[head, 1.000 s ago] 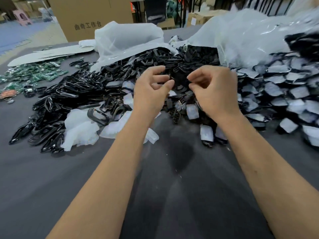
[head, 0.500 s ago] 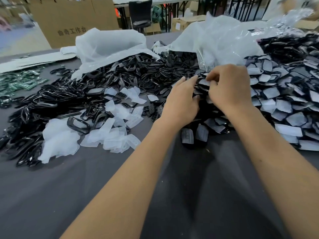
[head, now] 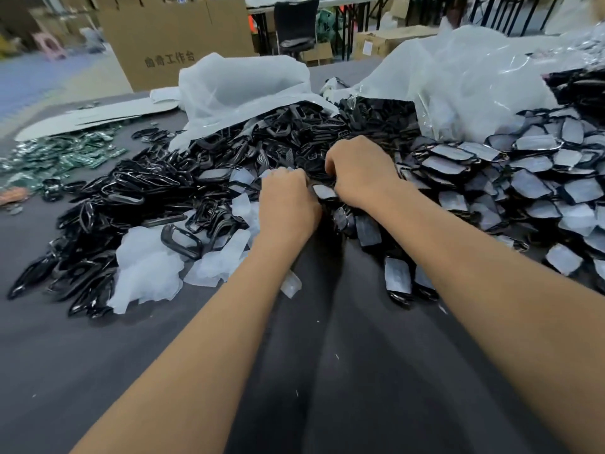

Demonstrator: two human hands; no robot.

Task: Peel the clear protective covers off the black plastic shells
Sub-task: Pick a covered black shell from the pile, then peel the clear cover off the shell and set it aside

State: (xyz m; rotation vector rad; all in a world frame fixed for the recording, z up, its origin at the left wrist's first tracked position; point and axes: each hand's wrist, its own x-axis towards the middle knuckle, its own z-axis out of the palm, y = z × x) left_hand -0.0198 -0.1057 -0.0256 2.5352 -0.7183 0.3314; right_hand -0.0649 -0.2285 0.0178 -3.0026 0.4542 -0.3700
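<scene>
Head view. Both hands meet over the middle of the shell heap on the grey table [head: 163,371]. The left hand [head: 288,204] has its fingers curled down, the right hand [head: 360,172] likewise, and between them sits one covered shell [head: 324,192], its pale cover facing up. The two hands appear to pinch it at its ends, though the fingertips are hidden behind the knuckles, so the exact grip cannot be told.

Half a second ago the hands were further right of that shell heap's middle, the right one closed at the edge of the covered pile [head: 530,178] and the left lying flat-fingered beside it. Now both have drawn back toward the middle with a single piece between them. That reads as a fresh shell fetched from the covered pile and brought into peeling position; the cover looks still in place, so the peel itself is not yet begun.

Left of the held shell lie the bare shells [head: 108,204], already stripped, with loose covers [head: 147,263] scattered at their near edge. Right of it the covered pile is large, so much work remains. Behind it stand white bags [head: 242,83], and a cardboard box [head: 176,37] beyond.
</scene>
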